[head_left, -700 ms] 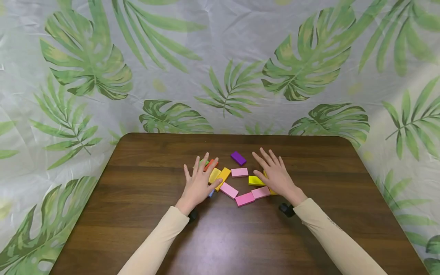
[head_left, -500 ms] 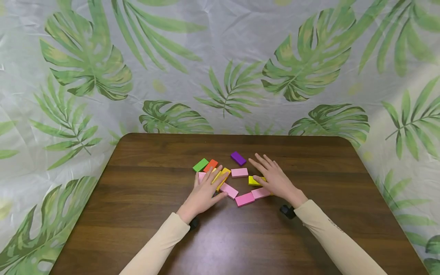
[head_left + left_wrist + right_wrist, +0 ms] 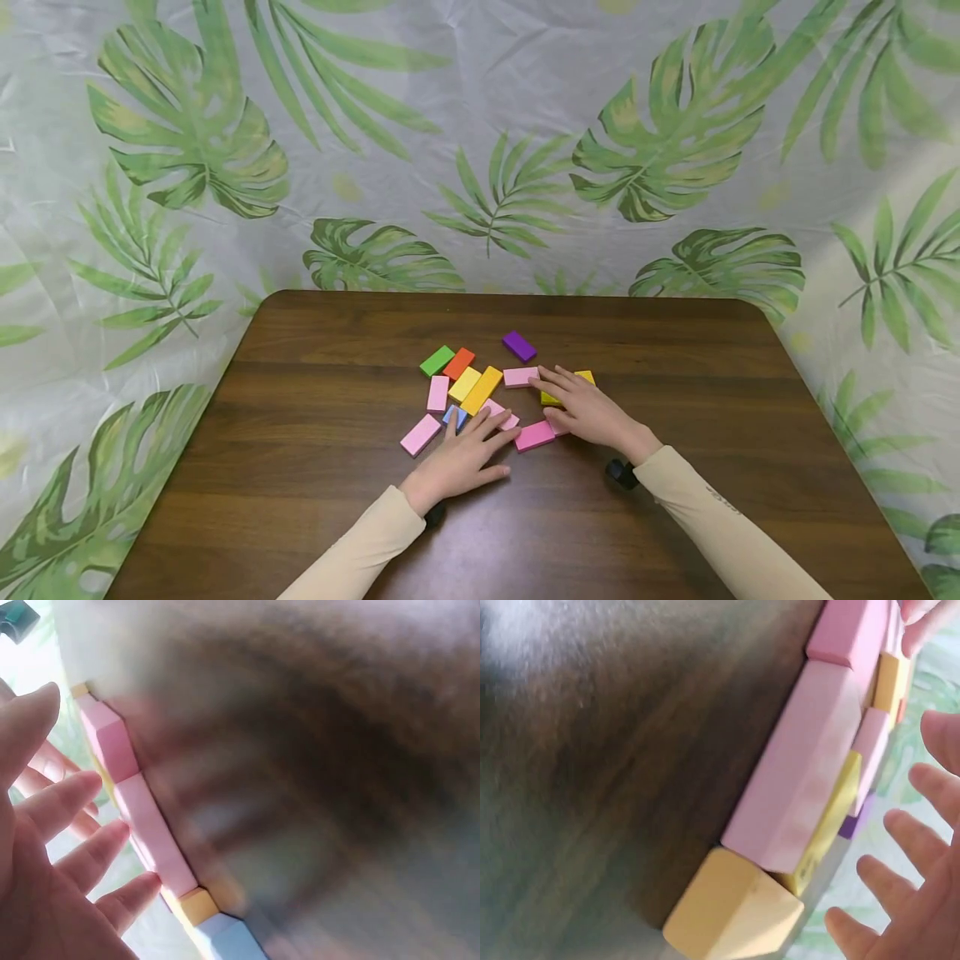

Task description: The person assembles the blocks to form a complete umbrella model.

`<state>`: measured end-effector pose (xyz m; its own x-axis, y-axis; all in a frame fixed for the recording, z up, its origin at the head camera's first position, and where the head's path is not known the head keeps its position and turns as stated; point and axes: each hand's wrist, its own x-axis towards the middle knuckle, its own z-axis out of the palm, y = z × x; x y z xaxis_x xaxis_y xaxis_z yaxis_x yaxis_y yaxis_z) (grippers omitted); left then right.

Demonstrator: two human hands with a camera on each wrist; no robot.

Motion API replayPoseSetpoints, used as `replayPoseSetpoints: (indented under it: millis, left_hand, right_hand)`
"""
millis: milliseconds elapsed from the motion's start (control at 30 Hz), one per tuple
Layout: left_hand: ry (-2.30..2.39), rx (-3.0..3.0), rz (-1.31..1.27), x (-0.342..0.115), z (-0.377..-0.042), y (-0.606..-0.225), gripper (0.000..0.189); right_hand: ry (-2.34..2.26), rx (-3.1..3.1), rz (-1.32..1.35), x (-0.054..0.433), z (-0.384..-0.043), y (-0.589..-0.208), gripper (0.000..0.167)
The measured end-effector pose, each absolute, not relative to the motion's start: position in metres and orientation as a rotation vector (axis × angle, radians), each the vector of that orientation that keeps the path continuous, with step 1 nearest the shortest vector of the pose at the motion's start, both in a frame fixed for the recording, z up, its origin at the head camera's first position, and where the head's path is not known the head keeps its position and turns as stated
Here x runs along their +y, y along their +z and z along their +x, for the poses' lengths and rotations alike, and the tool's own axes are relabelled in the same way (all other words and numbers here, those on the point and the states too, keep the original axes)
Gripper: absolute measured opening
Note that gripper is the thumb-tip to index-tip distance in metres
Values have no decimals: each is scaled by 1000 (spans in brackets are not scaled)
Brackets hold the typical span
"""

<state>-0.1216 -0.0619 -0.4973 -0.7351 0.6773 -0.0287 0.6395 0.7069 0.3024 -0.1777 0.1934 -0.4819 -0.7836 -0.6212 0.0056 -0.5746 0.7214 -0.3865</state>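
Observation:
Several coloured wooden blocks lie flat on the table. My left hand, fingers spread, is over the near side of the group, by a blue block and a partly covered light pink block. In the left wrist view its fingertips overlap a light pink block; contact cannot be told. My right hand extends over the right side, partly covering a yellow block. Its fingertips reach a pale pink block. In the right wrist view the fingers are straight and hold nothing. A bright pink block sits between the hands.
Farther back are a green block, a red block and a purple block. Left of centre lie a pale yellow block and an orange-yellow block. A leaf-patterned cloth hangs behind the brown table.
My left hand has drawn back toward me and slightly right, uncovering the left blocks. My right hand has shifted left and a little nearer. The visible blocks look almost unmoved.

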Motion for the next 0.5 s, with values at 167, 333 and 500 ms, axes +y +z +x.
replayPoseSetpoints:
  millis: [167, 333, 500]
  left_hand:
    - [411, 2765, 1069, -62, -120, -501, 59]
    - [423, 2761, 1080, -63, -120, -502, 59]
    - [431, 2745, 1139, -64, -121, -503, 59]
  right_hand:
    - [-546, 2779, -997, 190, -177, -488, 54]
    - [-532, 2773, -1003, 187, -177, -493, 53]
    - [-533, 2775, -1004, 185, -178, -495, 53]
